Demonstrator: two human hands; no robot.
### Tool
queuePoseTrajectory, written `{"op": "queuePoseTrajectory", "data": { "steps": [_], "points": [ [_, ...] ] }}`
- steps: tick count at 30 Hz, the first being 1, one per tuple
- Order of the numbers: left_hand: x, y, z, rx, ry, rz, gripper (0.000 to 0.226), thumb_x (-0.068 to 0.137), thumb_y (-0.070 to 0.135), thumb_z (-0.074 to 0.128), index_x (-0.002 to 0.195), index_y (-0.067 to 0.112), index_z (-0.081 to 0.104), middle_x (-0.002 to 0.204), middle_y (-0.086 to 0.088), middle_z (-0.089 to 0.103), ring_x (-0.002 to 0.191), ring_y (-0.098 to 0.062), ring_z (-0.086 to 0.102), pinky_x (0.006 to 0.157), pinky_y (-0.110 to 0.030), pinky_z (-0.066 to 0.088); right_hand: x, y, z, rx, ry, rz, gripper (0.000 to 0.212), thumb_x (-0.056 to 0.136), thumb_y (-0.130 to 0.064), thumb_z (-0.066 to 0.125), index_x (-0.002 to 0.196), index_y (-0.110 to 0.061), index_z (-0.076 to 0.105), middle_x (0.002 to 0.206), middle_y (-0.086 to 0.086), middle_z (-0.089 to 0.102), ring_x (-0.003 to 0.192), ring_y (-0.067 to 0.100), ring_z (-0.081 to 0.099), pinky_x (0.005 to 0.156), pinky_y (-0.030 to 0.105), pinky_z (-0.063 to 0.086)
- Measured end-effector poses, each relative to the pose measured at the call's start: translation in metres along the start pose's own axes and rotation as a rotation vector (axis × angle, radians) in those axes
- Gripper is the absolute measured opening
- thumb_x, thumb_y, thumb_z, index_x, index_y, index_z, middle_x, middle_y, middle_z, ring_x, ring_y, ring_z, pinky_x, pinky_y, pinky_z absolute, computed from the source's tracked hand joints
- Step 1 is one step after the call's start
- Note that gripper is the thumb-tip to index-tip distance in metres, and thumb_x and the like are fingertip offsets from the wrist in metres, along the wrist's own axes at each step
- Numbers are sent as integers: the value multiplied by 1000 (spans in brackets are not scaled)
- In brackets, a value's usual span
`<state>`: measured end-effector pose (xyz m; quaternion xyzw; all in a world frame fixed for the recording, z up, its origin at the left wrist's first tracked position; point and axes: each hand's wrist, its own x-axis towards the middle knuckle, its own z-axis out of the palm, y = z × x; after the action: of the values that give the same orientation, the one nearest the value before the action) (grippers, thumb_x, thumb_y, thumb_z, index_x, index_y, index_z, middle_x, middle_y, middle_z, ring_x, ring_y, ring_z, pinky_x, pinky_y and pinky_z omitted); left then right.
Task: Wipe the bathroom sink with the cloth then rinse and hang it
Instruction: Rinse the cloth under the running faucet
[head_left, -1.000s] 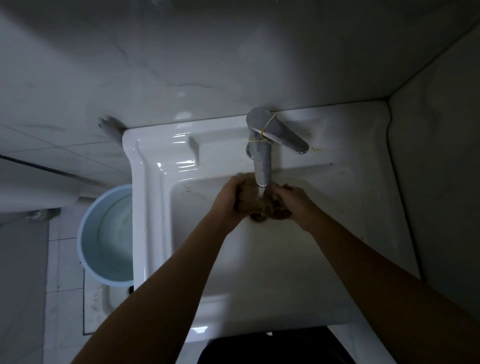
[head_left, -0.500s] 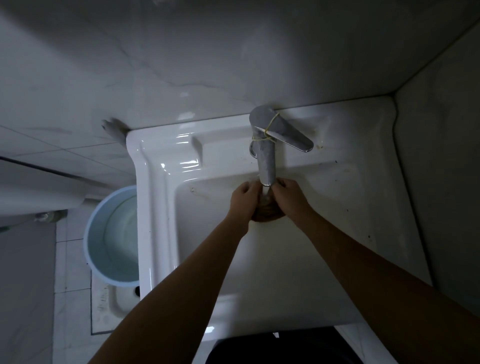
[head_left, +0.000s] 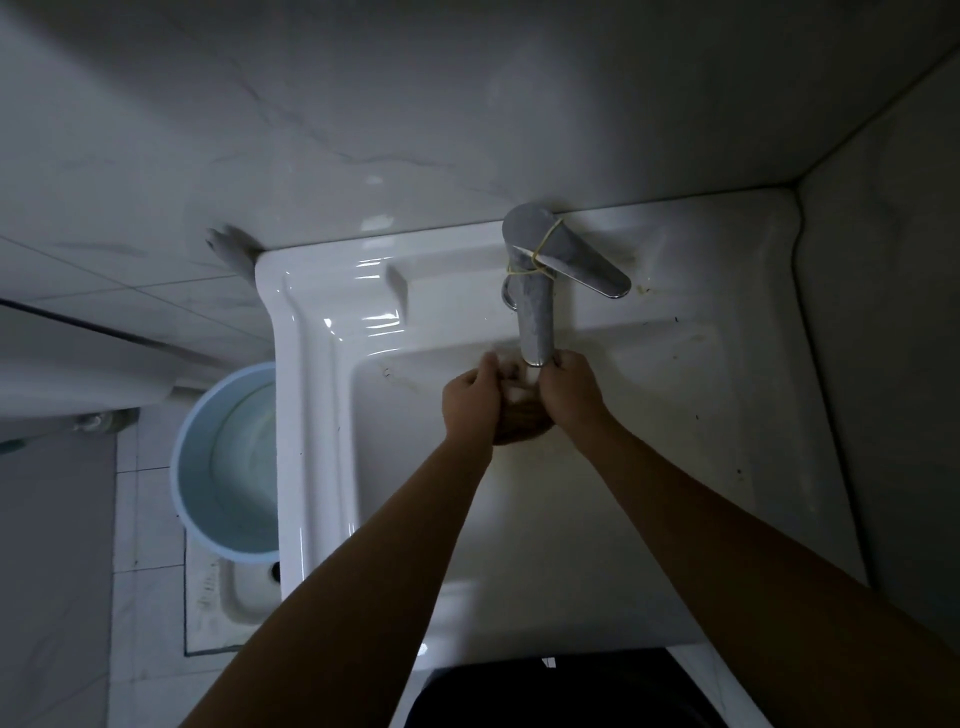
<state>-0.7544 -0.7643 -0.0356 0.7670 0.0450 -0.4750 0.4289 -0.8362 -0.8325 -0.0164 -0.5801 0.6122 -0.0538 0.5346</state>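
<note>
A brown cloth is bunched between my two hands, just under the spout of the chrome tap, where water runs onto it. My left hand grips its left side with curled fingers. My right hand grips its right side. Most of the cloth is hidden by the hands; a wad shows below them. All this is over the basin of the white sink, near its back wall.
The tap's lever points to the right and has a yellow rubber band round it. A light blue bucket with water stands on the floor left of the sink. Tiled walls close in behind and on the right.
My hands have drawn closer together and bunched the cloth up under the spout; less of the cloth shows now than a second ago.
</note>
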Motion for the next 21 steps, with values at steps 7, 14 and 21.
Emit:
{"op": "queuePoseTrajectory", "data": {
  "steps": [7,14,21],
  "points": [
    [5,5,-18,-170,-338,-198,53,88,63,60,120,21,63,121,-10,68,113,-28,64,97,-47,54,-15,15,-15,140,-425,-12,18,97,-19,55,109,-22,68,102,5,72,91,18,68,77,31,57],
    [-4,-6,-9,-119,-337,-94,47,67,10,61,114,10,68,111,-23,71,104,-48,68,91,-63,56,6,50,-18,-4,22,-123,18,89,-26,65,105,-20,72,98,-1,73,87,21,71,76,47,61],
    [9,-1,-14,47,-395,-17,37,80,-4,50,100,18,71,103,-12,71,101,-35,66,89,-45,56,19,47,-14,568,-355,344,36,86,-37,67,114,-15,72,113,10,74,111,31,68,96,49,54]
  ]
}}
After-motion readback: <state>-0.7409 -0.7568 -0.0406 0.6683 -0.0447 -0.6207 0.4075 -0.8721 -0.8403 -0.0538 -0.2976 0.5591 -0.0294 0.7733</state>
